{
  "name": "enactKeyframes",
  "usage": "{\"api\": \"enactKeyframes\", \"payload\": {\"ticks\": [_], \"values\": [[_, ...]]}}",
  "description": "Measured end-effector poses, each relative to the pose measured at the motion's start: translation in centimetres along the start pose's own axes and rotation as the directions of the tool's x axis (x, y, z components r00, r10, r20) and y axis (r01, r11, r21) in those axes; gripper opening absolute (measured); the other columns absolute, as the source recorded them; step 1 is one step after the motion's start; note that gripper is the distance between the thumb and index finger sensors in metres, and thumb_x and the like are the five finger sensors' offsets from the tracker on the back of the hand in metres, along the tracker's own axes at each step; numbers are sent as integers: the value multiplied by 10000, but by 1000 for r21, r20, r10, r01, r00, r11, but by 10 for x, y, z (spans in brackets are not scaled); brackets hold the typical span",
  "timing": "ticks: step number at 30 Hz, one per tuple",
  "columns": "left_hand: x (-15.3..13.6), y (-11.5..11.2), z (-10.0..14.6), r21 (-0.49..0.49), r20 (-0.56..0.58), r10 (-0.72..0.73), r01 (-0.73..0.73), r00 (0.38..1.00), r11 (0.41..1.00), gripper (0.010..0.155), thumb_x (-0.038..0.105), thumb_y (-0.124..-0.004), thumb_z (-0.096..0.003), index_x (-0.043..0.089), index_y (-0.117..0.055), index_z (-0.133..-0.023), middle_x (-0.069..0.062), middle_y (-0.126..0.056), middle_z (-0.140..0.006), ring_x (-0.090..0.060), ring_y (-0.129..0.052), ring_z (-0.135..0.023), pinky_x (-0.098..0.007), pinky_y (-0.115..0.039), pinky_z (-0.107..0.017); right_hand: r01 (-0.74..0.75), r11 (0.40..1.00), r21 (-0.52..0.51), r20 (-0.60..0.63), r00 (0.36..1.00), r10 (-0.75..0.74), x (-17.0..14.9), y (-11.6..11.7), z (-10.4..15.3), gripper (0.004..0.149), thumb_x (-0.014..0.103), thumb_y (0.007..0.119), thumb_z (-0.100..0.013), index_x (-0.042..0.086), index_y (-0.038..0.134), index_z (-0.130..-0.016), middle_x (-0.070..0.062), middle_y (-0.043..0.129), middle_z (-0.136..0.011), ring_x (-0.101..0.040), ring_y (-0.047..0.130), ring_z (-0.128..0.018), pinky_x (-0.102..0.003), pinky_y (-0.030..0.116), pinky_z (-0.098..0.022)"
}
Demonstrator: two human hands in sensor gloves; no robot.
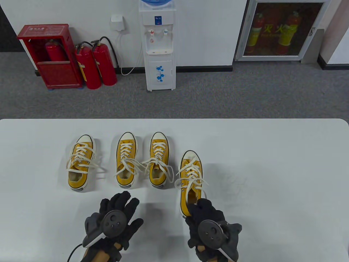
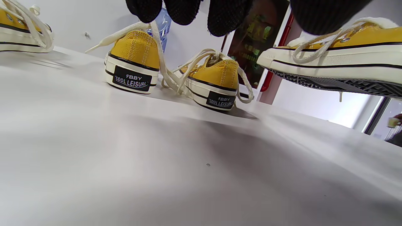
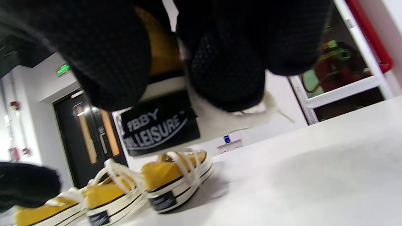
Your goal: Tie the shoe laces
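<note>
Right hand: nearest the viewer, its fingers curl round the heel of the fourth shoe; thumb and fingers pinch the heel counter.
Fourth shoe: lifted off the worktop, as the left wrist view shows its sole in the air; toe points away from the person, long axis running near to far, laces loose and untied.
Left hand: hovers above the worktop with fingers spread and relaxed, holding nothing.
Key relation: the held shoe lies just to the right of the left hand, its laces ahead of both hands; the left hand is free and looks the better placed to reach the lace ends.
Shoe row: three more yellow shoes stand farther back to the left, toes away; their laces seem loose, though any knot is hard to judge.
Beyond: water dispenser and fire extinguishers by the wall.
</note>
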State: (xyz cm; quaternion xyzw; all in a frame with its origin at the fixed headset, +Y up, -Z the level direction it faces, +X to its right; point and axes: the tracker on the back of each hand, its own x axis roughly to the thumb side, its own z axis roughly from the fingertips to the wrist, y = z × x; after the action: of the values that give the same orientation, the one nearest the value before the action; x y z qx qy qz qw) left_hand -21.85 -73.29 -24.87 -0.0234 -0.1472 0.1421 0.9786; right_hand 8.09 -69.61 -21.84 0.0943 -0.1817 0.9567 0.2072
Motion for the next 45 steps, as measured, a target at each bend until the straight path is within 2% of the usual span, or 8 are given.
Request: {"api": "enactKeyframes", "payload": {"ticks": [4,16,27,35,45], "values": [[0,0,0,2,-3,-1,1,1000,1000,763,633,-680,-473,280,-504,-1126,-145,-354,-1237,-485,-409,-1142,-793,-265,-731,-3,999,45,49,999,1,13,6,5,436,396,954,-327,282,919,-747,-54,798,-847,-177,1043,-480,-433,858,-447],[0,-2,-1,-12,-9,-3,3,1000,1000,760,634,-678,-473,285,-500,-1124,-146,-357,-1236,-485,-409,-1142,-794,-265,-731,-27,995,95,113,993,17,22,12,9,421,435,985,-312,246,968,-688,-39,869,-771,-135,1075,-385,-400,900,-385],[-1,-3,-1,-20,-12,-3,3,1000,1000,761,629,-679,-474,275,-506,-1126,-148,-359,-1235,-488,-412,-1140,-794,-265,-729,-32,976,217,97,995,11,15,27,6,410,423,986,-321,246,968,-690,-36,852,-796,-162,1062,-433,-437,872,-433],[0,-3,-1,-29,-11,-1,0,1000,1000,760,628,-679,-475,275,-507,-1126,-151,-362,-1234,-491,-414,-1138,-795,-267,-728,-95,895,436,110,993,52,13,46,5,406,434,966,-359,225,981,-706,-29,846,-806,-174,1045,-460,-483,831,-491],[0,-4,-1,-42,-15,-2,2,1000,999,756,626,-679,-476,274,-514,-1124,-152,-363,-1234,-491,-415,-1138,-795,-266,-728,-112,872,477,114,991,65,15,49,6,428,438,936,-380,225,955,-750,-29,807,-841,-186,1011,-508,-502,792,-532]]}}
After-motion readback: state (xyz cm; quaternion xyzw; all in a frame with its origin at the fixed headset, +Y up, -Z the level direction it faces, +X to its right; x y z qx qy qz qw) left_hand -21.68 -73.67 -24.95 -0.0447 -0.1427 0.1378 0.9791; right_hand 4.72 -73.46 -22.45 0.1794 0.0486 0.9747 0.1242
